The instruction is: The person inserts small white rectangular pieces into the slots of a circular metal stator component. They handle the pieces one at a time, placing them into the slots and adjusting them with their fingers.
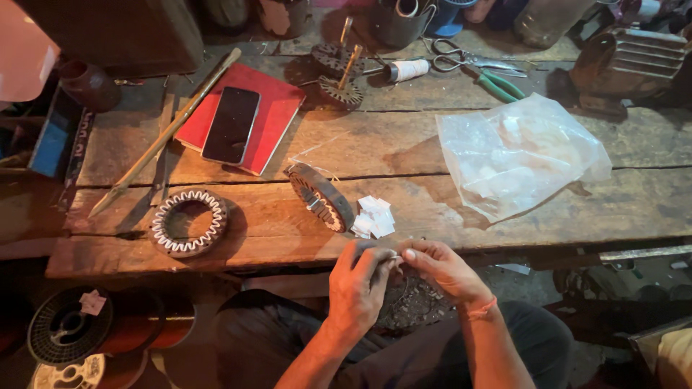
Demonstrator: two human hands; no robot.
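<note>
Just off the near edge of the bench, over the lap, both hands meet on a dark round motor core [411,302] that rests on the thighs. The left hand [360,288] has its fingers curled almost shut, thumb and forefinger pinched on what looks like a small pale slip of paper at the core's upper rim; the right hand [443,270] is pinched the same way, its fingertips touching the left's at that spot, though whether it grips the slip or only steadies it cannot be told. Since the core lies on the legs rather than on wood, a shift of the knees could likely roll it off and to the floor. The slip is small and held only at its edge, so too hard a push could crumple or tear it, and the slot edges may scrape the fingertips. On the bench just beyond the hands, close to the near edge, sits a little heap of white paper slips [373,217]; a sleeve or a breath could scatter them over the edge. Touching that heap stands a second core [321,196], tilted on its rim, which a nudge could tip flat onto the slips. Farther left lies a ring with white lining [189,222], near the left corner. A clear plastic bag [515,155] lies toward the right, and a phone [231,124] rests on a red notebook [277,115] toward the far side.
</note>
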